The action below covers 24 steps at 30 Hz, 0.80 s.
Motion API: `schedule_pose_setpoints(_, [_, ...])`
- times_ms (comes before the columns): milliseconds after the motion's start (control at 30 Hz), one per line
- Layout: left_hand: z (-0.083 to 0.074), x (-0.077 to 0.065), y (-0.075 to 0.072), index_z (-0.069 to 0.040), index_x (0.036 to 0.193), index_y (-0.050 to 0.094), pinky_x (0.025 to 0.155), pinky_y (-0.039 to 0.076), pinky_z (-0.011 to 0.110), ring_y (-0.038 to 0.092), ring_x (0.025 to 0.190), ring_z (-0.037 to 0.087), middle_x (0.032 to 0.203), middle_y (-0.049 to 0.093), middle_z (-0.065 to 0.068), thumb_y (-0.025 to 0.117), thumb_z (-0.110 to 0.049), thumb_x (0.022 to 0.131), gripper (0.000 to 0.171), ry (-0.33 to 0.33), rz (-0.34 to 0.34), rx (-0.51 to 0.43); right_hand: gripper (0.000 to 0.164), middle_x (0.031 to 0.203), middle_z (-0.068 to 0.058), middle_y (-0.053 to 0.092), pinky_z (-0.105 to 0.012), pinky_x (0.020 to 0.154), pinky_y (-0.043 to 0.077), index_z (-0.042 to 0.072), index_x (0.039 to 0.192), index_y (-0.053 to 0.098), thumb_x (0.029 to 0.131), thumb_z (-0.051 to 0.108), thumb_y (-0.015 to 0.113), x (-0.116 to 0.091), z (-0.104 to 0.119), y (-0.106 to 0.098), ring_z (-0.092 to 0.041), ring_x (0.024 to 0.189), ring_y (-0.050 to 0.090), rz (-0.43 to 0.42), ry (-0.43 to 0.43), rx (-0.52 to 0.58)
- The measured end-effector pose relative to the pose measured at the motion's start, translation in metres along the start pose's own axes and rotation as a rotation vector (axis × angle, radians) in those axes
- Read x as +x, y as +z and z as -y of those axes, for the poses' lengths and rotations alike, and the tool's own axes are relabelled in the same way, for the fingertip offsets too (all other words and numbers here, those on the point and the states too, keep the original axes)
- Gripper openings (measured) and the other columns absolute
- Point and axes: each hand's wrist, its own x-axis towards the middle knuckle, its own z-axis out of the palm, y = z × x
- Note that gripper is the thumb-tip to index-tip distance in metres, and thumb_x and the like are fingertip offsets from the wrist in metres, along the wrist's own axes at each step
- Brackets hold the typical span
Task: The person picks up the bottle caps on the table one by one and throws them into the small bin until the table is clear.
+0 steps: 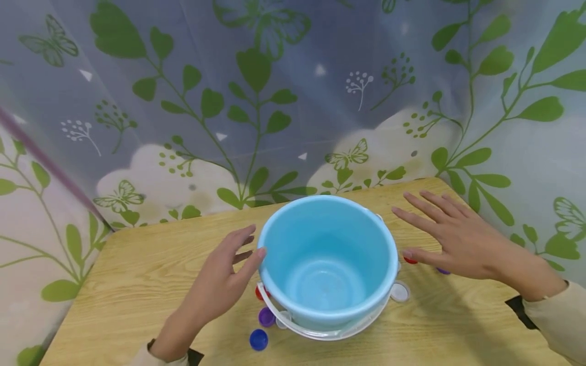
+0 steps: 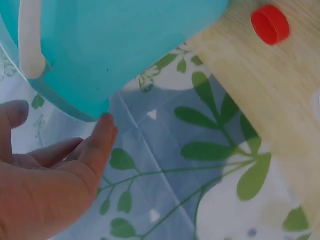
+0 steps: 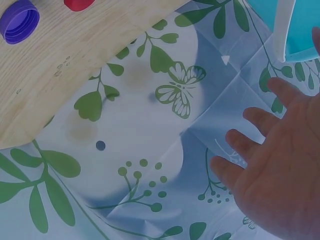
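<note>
A light-blue bucket [image 1: 327,239] stands on the wooden table, its open top facing me and no objects visible inside. Its white handle [image 1: 320,335] hangs down along the near side. At the left rim is my left hand [image 1: 217,282], fingers loosely extended; the thumb tip overlaps the rim in the head view, and whether it touches I cannot tell. In the left wrist view, fingertips of the left hand [image 2: 55,185] appear close to the bucket's edge. My right hand [image 1: 462,244] hovers apart from the bucket on its right, fingers spread, holding nothing.
Left of the bucket's base lie a red cap [image 1: 262,293], a purple cap [image 1: 267,317], a blue cap [image 1: 259,339] and a whitish cap [image 1: 283,320]. To the right are a white cap [image 1: 400,292], another red cap [image 1: 410,260] and a purple cap [image 1: 443,271]. Leaf-patterned curtains [image 1: 284,127] border the table [image 1: 174,264].
</note>
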Motion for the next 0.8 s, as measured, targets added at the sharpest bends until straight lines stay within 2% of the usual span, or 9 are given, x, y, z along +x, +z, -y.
schedule_pose_setpoints(100, [0.0, 0.004, 0.001, -0.005, 0.14, 0.044, 0.091, 0.051, 0.037, 0.054, 0.119, 0.027, 0.137, 0.049, 0.01, 0.057, -0.042, 0.095, 0.06, -0.081, 0.003, -0.131, 0.076, 0.158, 0.0, 0.012, -0.046, 0.115, 0.007, 0.029, 0.152, 0.026, 0.088, 0.056, 0.058, 0.0, 0.001, -0.001, -0.031, 0.141, 0.017, 0.007, 0.017, 0.005])
schedule_pose_setpoints(167, [0.0, 0.007, 0.0, -0.004, 0.138, 0.046, 0.092, 0.05, 0.038, 0.055, 0.117, 0.026, 0.134, 0.052, 0.01, 0.059, -0.039, 0.094, 0.058, -0.119, 0.011, -0.183, 0.076, 0.158, 0.0, 0.012, -0.046, 0.115, 0.007, 0.029, 0.152, 0.026, 0.089, 0.056, 0.058, -0.001, 0.002, -0.001, -0.031, 0.141, 0.016, 0.011, 0.021, 0.012])
schedule_pose_setpoints(400, [0.0, 0.016, -0.003, -0.006, 0.133, 0.054, 0.085, 0.054, 0.037, 0.062, 0.106, 0.024, 0.124, 0.06, 0.008, 0.067, -0.023, 0.091, 0.047, -0.182, 0.059, -0.244, 0.075, 0.158, 0.001, 0.012, -0.045, 0.115, 0.01, 0.03, 0.152, 0.024, 0.089, 0.054, 0.059, -0.004, 0.002, 0.001, -0.028, 0.142, 0.015, 0.006, 0.022, 0.02])
schedule_pose_setpoints(533, [0.002, 0.02, -0.005, -0.006, 0.132, 0.055, 0.084, 0.055, 0.035, 0.064, 0.098, 0.021, 0.117, 0.064, 0.007, 0.072, -0.017, 0.087, 0.049, -0.213, 0.072, -0.261, 0.076, 0.158, 0.0, 0.013, -0.044, 0.115, 0.011, 0.031, 0.152, 0.025, 0.088, 0.054, 0.06, -0.004, 0.002, 0.002, -0.027, 0.142, 0.014, 0.015, 0.023, 0.02])
schedule_pose_setpoints(600, [0.003, 0.022, -0.006, -0.007, 0.132, 0.055, 0.086, 0.053, 0.037, 0.065, 0.094, 0.02, 0.115, 0.064, 0.007, 0.074, -0.017, 0.085, 0.052, -0.251, 0.073, -0.281, 0.076, 0.158, -0.001, 0.014, -0.042, 0.115, 0.01, 0.03, 0.151, 0.026, 0.088, 0.054, 0.06, -0.005, 0.002, 0.003, -0.026, 0.142, 0.014, 0.017, 0.023, 0.019])
schedule_pose_setpoints(800, [0.007, 0.024, -0.007, -0.006, 0.133, 0.053, 0.086, 0.054, 0.039, 0.067, 0.093, 0.028, 0.115, 0.058, 0.014, 0.075, -0.016, 0.083, 0.055, -0.363, 0.115, -0.491, 0.075, 0.158, 0.0, 0.015, -0.035, 0.116, 0.007, 0.03, 0.151, 0.029, 0.088, 0.054, 0.061, -0.008, 0.001, 0.007, -0.026, 0.142, 0.015, 0.018, 0.028, 0.022])
